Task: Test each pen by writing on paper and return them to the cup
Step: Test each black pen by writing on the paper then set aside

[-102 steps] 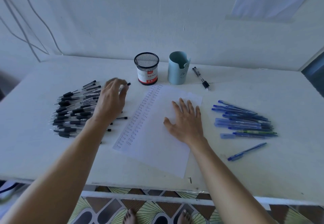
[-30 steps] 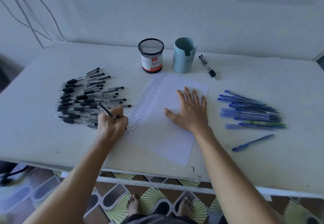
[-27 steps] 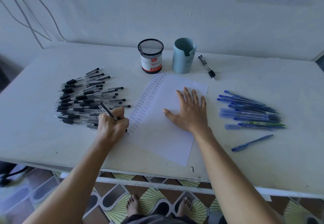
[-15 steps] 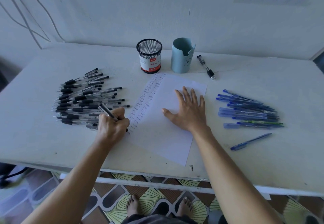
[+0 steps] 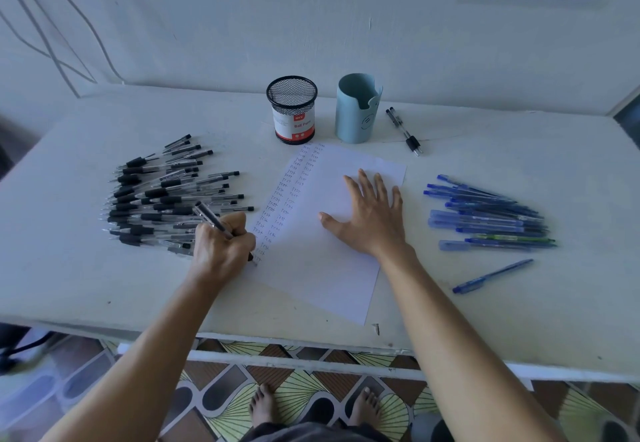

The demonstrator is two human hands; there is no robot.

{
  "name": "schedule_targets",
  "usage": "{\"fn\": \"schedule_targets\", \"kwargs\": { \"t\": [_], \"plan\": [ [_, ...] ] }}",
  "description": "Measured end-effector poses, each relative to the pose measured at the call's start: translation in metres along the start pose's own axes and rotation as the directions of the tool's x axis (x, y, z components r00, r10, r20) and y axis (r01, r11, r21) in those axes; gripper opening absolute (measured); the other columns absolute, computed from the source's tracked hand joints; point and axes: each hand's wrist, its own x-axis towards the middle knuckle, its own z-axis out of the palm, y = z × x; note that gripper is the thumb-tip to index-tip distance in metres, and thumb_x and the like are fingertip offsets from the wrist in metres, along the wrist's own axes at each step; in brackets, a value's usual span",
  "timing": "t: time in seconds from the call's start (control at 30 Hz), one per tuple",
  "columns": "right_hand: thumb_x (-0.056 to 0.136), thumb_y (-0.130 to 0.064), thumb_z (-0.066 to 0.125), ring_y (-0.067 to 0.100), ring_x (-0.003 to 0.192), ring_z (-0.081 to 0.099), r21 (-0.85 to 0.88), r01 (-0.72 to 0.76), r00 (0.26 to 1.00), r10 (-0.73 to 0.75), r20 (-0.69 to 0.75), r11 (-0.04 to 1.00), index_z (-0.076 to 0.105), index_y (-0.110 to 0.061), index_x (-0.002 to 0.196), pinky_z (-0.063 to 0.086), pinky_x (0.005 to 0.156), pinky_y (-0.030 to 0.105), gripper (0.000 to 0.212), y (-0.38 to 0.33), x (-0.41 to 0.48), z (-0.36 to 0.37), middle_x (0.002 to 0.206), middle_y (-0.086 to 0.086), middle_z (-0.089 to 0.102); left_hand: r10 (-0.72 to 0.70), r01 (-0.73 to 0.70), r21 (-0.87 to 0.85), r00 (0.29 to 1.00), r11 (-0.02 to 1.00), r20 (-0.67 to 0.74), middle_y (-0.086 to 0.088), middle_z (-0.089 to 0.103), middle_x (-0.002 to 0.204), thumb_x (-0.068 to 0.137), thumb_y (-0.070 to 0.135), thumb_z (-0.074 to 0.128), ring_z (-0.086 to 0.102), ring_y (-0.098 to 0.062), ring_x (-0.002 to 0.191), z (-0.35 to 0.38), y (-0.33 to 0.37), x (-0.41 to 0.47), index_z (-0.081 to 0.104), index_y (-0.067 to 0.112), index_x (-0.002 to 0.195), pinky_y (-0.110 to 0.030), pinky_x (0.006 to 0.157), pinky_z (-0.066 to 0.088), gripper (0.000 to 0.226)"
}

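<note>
Slanting pen (image 5: 212, 220) (tip rightward, on paper (image 5: 311, 268))

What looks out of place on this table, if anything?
One blue pen lies alone, apart from the blue pile. Two black pens lie beside the blue cup, away from the black pile.

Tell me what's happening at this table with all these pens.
A person is testing pens. The left hand grips a black pen, its tip at the foot of two columns of handwritten "test" on the paper, while the right hand lies flat on the sheet, holding it down. A pile of black pens lies left of the paper and blue pens right. The mesh cup and light blue cup stand behind it, with no pens sticking out of either.
</note>
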Motion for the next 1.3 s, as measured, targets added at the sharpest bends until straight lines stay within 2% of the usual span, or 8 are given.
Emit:
{"fn": "schedule_targets", "kwargs": {
  "t": [0.2, 0.3, 0.4, 0.53, 0.77, 0.93, 1.13, 1.3],
  "plan": [
    [0.090, -0.050, 0.059, 0.021, 0.154, -0.001, 0.238, 0.029, 0.999, -0.037, 0.030, 0.971, 0.018, -0.023, 0.157, -0.005, 0.122, 0.044, 0.083, 0.008, 0.001, -0.014, 0.167, 0.001, 0.009, -0.066, 0.060, -0.137, 0.997, 0.989, -0.038, 0.002, 0.036, 0.047, 0.064, -0.007, 0.057, 0.039, -0.011, 0.041, -0.003, 0.006, 0.003, 0.036, 0.015, 0.051, -0.023, 0.045, 0.032, 0.032],
    [0.092, -0.052, 0.054, 0.020, 0.154, -0.001, 0.116, 0.077, 0.997, -0.080, 0.015, 0.990, 0.018, -0.022, 0.157, -0.005, 0.123, 0.046, 0.080, 0.020, -0.003, -0.016, 0.167, 0.000, 0.008, -0.078, 0.059, -0.311, 0.996, 0.949, -0.050, -0.005, 0.044, 0.052, 0.077, -0.006, 0.054, 0.041, -0.014, 0.039, -0.007, 0.010, 0.007, 0.052, 0.015, 0.073, -0.023, 0.040, 0.032, 0.021],
    [0.093, -0.061, 0.043, 0.020, 0.154, -0.003, 0.031, 0.044, 0.999, -0.045, 0.023, 0.999, 0.018, -0.021, 0.157, -0.004, 0.122, 0.048, 0.079, 0.027, -0.009, -0.011, 0.167, 0.000, 0.005, -0.107, 0.085, -0.328, 0.993, 0.941, -0.049, 0.000, 0.045, 0.058, 0.100, 0.025, 0.059, 0.043, -0.015, 0.035, -0.006, 0.007, 0.011, 0.050, 0.016, 0.104, -0.023, 0.037, 0.033, 0.013],
    [0.081, -0.069, 0.025, 0.021, 0.154, 0.001, 0.021, 0.042, 0.999, -0.042, -0.008, 0.999, 0.020, -0.019, 0.156, -0.001, 0.123, 0.049, 0.091, 0.028, -0.012, -0.009, 0.167, 0.003, 0.009, -0.068, 0.074, -0.328, 0.997, 0.942, 0.028, 0.001, 0.044, 0.048, 0.097, 0.057, 0.049, 0.040, -0.018, 0.039, -0.006, 0.012, 0.014, 0.062, 0.022, 0.103, -0.024, 0.040, 0.032, 0.038],
    [0.086, -0.065, 0.023, 0.023, 0.154, 0.000, -0.050, 0.037, 0.999, -0.038, -0.030, 0.998, 0.017, -0.017, 0.157, -0.001, 0.123, 0.050, 0.086, 0.025, -0.015, -0.006, 0.167, 0.004, 0.007, -0.053, 0.038, 0.097, 0.986, 0.995, 0.159, 0.001, 0.059, 0.050, 0.106, 0.044, 0.037, 0.055, -0.013, 0.045, 0.006, 0.036, 0.027, 0.070, 0.021, 0.089, -0.027, 0.050, 0.040, 0.043],
    [0.084, -0.065, 0.012, 0.024, 0.154, 0.001, -0.056, 0.043, 0.998, -0.045, -0.043, 0.997, 0.018, -0.016, 0.157, -0.002, 0.122, 0.049, 0.088, 0.025, -0.016, -0.003, 0.167, 0.006, 0.009, -0.024, -0.077, 0.306, 0.950, 0.949, 0.312, 0.000, 0.062, 0.061, 0.106, 0.038, 0.040, 0.063, -0.032, 0.068, 0.039, 0.066, 0.044, 0.070, 0.016, 0.086, -0.035, 0.061, 0.044, 0.043],
    [0.092, -0.032, 0.021, 0.016, 0.153, 0.009, 0.241, 0.011, 0.997, 0.007, -0.072, 0.970, 0.023, -0.015, 0.156, -0.005, 0.123, 0.038, 0.066, 0.028, -0.013, -0.009, 0.165, 0.001, 0.020, 0.018, -0.218, 0.427, 0.905, 0.877, 0.425, -0.005, 0.064, 0.087, 0.098, 0.049, 0.052, 0.057, -0.027, 0.090, 0.098, 0.083, 0.063, 0.055, 0.025, 0.091, -0.036, 0.069, 0.043, 0.025],
    [0.102, -0.017, 0.035, 0.017, 0.148, 0.024, 0.434, -0.023, 0.987, 0.089, -0.133, 0.901, 0.037, -0.012, 0.151, 0.005, 0.124, 0.035, 0.049, 0.031, -0.011, -0.011, 0.157, 0.003, 0.038, -0.020, -0.157, 0.406, 0.917, 0.900, 0.399, -0.004, 0.068, 0.092, 0.091, 0.064, 0.048, 0.061, -0.026, 0.090, 0.123, 0.086, 0.074, 0.057, 0.032, 0.100, -0.038, 0.070, 0.050, 0.034]
  ]
}}
